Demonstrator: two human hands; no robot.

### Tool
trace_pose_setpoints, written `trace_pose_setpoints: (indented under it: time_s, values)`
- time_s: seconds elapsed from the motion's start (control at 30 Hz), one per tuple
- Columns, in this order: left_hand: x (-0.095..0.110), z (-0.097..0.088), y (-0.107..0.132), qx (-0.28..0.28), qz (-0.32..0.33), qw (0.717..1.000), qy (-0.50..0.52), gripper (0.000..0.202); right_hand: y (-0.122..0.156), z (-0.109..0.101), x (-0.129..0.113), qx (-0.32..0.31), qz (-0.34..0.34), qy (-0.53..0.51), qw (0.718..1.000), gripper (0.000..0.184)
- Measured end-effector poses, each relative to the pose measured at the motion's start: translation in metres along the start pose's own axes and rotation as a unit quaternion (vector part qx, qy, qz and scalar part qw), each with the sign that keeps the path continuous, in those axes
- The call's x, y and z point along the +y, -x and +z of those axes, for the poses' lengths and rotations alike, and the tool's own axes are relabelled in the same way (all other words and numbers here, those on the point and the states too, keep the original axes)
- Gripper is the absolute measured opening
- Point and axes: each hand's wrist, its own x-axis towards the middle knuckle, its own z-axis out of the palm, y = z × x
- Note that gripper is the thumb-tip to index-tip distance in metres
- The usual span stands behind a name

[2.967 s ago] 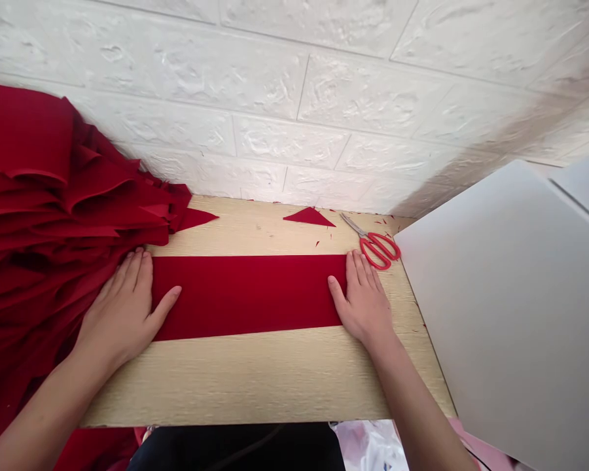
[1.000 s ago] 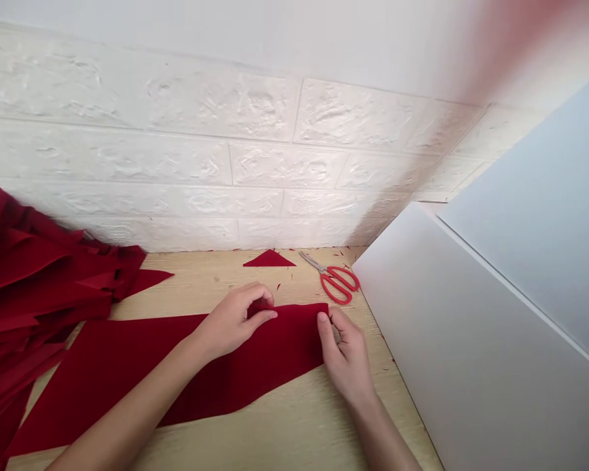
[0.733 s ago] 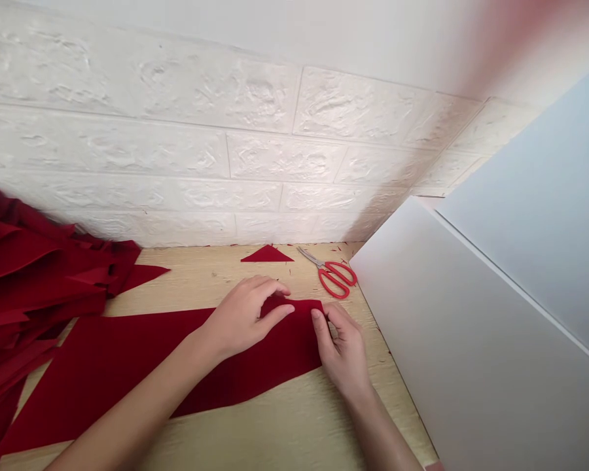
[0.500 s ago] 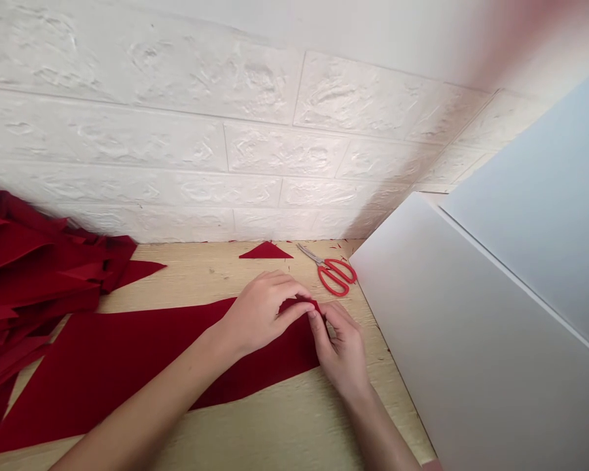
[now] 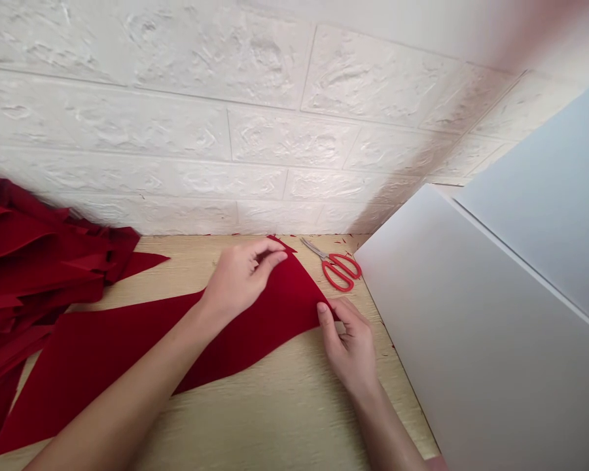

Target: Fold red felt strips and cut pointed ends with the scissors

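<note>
A long piece of dark red fabric (image 5: pixel 279 307) stretches across the wooden surface, its right end raised between my hands. My left hand (image 5: pixel 245 271) pinches the upper corner of that end. At the lower corner, my right hand (image 5: pixel 348 337) grips the edge between thumb and fingers. The short edge runs taut from one hand to the other. Scissors with red handles (image 5: pixel 341 271) lie just beyond my right hand, blades toward the wall. Behind my left fingertips a small red fabric scrap (image 5: pixel 282 243) shows only in part.
A heap of red fabric pieces (image 5: pixel 34 261) rises at the left. A white brick-patterned wall (image 5: pixel 186 137) closes off the back, and a white panel (image 5: pixel 471 314) stands along the right. Tiny red clippings lie near the wall on the wooden surface (image 5: pixel 255 418).
My hands have moved apart: the left up and to the left, the right slightly down and right. The fabric's end is now spread between them, partly covering the triangular scrap.
</note>
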Motion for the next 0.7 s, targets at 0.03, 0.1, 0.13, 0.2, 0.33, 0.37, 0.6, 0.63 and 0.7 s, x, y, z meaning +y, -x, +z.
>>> trace_pose_setpoints:
  time_s: [0.03,0.1,0.13,0.2,0.33,0.37,0.6,0.63,0.7]
  values:
    - [-0.001,-0.005,-0.002,0.021,-0.017,1.000,-0.001,0.022,0.000,0.000,0.000,0.004,0.002,-0.003,1.000,0.029]
    - [-0.002,-0.014,-0.004,0.045,-0.038,0.998,-0.001,0.023,0.001,0.000,-0.001,0.011,0.000,-0.010,1.000,0.024]
    - [-0.002,-0.016,-0.005,0.050,-0.044,0.998,-0.002,0.023,0.001,0.000,-0.001,0.014,-0.002,-0.015,1.000,0.022]
    - [-0.002,-0.019,-0.004,0.052,-0.049,0.997,-0.004,0.023,0.001,0.001,-0.001,0.020,-0.005,-0.023,1.000,0.018]
    - [-0.002,-0.019,-0.003,0.052,-0.057,0.997,0.000,0.022,0.001,0.003,-0.001,0.024,0.010,-0.040,0.999,0.013]
    - [-0.003,-0.018,-0.003,0.052,-0.059,0.997,0.003,0.021,0.001,0.003,-0.001,0.026,0.018,-0.045,0.999,0.013]
    - [-0.004,-0.017,-0.006,0.047,-0.071,0.996,0.025,0.018,0.001,0.005,0.000,0.031,0.073,-0.092,0.993,0.013]
    - [-0.004,-0.017,-0.006,0.047,-0.070,0.996,0.024,0.018,0.001,0.005,0.000,0.029,0.080,-0.097,0.992,0.014]
    - [-0.003,-0.017,-0.006,0.047,-0.068,0.996,0.018,0.018,0.001,0.006,0.001,0.025,0.091,-0.108,0.990,0.015]
